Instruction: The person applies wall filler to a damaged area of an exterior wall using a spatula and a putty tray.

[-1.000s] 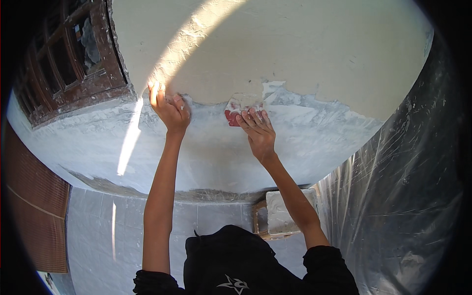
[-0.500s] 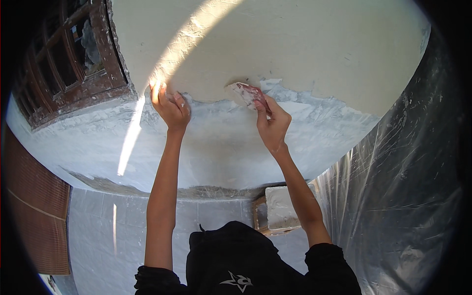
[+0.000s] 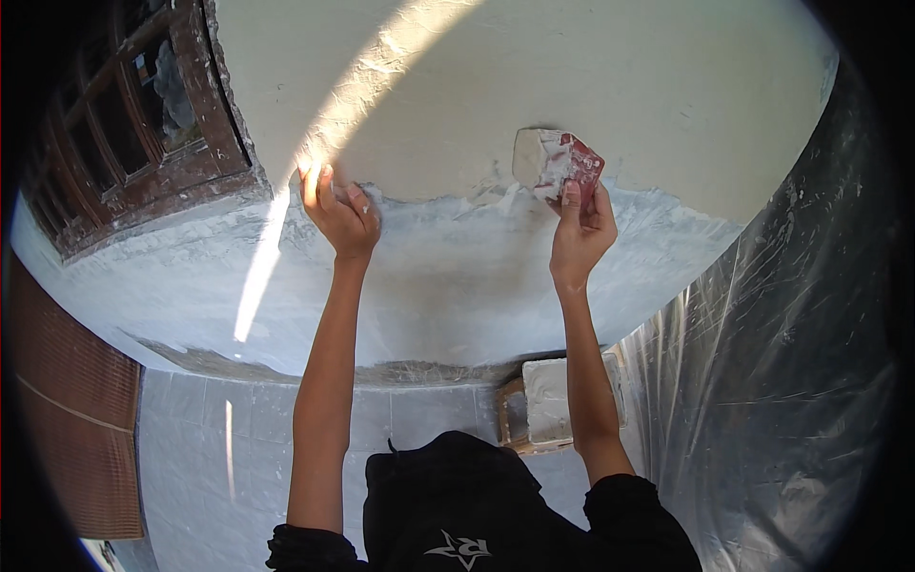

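My right hand (image 3: pixel 583 234) pinches a red putty scraper (image 3: pixel 581 167) between thumb and fingers. White paste smears the scraper, and its pale, broad end is against or very near the cream upper part of the wall (image 3: pixel 448 105), just above the ragged border with the bluish-white part below. Further left, my left hand (image 3: pixel 343 219) is raised to the wall at that same border, fingers bent but apart and thumb spread to the right. Its fingertips lie by the bright sunlit streak (image 3: pixel 367 76). Nothing shows in it, though its palm side is hidden.
A brown wooden window frame (image 3: pixel 205 162) with panes is at upper left. Below it hangs a reddish-brown ribbed panel (image 3: pixel 76 429). Clear plastic sheeting (image 3: pixel 762 381) covers the right side. A white-smeared board or container lid (image 3: pixel 548 400) sits low by the wall, above the grey tiled floor (image 3: pixel 191 458).
My right hand has moved right with the scraper and turned it, so more of its red face shows. My left hand has shifted slightly right and down in the picture.
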Demonstrator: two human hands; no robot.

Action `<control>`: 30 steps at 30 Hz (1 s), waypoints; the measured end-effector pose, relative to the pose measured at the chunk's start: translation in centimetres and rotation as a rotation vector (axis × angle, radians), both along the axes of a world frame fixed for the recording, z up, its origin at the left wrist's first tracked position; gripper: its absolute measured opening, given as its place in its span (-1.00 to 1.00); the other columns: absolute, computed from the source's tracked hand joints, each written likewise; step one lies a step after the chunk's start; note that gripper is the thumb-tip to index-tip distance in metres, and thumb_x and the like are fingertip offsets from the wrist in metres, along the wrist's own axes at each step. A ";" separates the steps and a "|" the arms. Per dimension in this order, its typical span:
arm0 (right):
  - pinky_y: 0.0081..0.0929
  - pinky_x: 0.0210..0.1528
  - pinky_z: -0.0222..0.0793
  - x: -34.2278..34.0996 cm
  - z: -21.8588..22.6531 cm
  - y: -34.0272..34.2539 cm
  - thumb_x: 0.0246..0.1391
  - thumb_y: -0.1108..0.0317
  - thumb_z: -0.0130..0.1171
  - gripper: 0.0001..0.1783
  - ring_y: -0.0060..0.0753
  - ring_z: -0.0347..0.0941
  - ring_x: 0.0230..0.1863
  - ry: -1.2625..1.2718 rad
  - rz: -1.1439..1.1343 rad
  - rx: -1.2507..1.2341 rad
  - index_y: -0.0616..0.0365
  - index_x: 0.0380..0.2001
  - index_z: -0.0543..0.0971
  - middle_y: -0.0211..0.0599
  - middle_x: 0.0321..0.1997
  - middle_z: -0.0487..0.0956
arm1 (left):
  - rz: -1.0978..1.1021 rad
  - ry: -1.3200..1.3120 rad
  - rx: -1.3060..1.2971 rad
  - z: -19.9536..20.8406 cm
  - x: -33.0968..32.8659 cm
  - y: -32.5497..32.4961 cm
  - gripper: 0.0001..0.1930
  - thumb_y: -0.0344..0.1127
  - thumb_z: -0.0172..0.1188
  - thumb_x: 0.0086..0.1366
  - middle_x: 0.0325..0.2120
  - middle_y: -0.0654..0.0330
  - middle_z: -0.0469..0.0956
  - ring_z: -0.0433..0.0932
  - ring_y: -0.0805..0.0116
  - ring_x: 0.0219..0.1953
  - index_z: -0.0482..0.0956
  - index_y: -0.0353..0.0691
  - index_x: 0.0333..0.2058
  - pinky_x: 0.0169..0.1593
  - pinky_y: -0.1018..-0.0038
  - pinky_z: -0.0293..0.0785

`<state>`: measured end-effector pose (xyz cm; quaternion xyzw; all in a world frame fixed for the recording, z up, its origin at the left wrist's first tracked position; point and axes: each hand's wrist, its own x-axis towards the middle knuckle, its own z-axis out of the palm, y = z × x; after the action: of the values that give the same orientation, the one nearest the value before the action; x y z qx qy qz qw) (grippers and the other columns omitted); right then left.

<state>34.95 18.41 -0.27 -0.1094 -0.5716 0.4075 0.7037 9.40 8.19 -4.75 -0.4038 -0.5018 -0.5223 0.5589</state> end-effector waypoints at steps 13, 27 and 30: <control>-0.49 -0.13 0.56 -1.5 -2.1 -2.0 0.26 0.40 0.08 -0.77 -0.64 0.47 -0.23 0.135 0.119 -0.151 0.29 -0.08 0.48 -0.43 -0.24 0.55 | 0.008 0.000 0.002 -0.2 -0.3 0.2 -0.52 -0.41 -0.05 0.25 0.11 -0.16 0.13 0.13 -0.18 0.21 0.15 -0.43 0.13 0.28 -0.06 0.03; -0.52 -0.17 0.56 -3.2 -1.9 -2.2 0.26 0.38 0.09 -0.76 -0.70 0.43 -0.27 0.087 0.186 -0.198 0.25 -0.06 0.48 -0.47 -0.27 0.54 | -0.043 -0.036 -0.001 -0.3 -0.1 0.5 -0.53 -0.46 -0.09 0.22 0.11 -0.17 0.10 0.16 -0.15 0.17 0.14 -0.44 0.11 0.27 -0.01 0.04; -0.54 -0.15 0.54 -2.4 -2.9 -1.0 0.26 0.39 0.09 -0.74 -0.63 0.47 -0.24 0.202 0.064 -0.287 0.29 -0.05 0.47 -0.40 -0.20 0.55 | -0.015 -0.034 -0.001 -0.6 -0.4 0.4 -0.53 -0.46 -0.10 0.23 0.10 -0.17 0.10 0.17 -0.13 0.16 0.14 -0.45 0.11 0.28 0.00 0.04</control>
<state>32.58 17.36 -3.13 -0.1490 -0.4369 0.5163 0.7214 9.02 8.56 -5.34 -0.3987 -0.5085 -0.5331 0.5462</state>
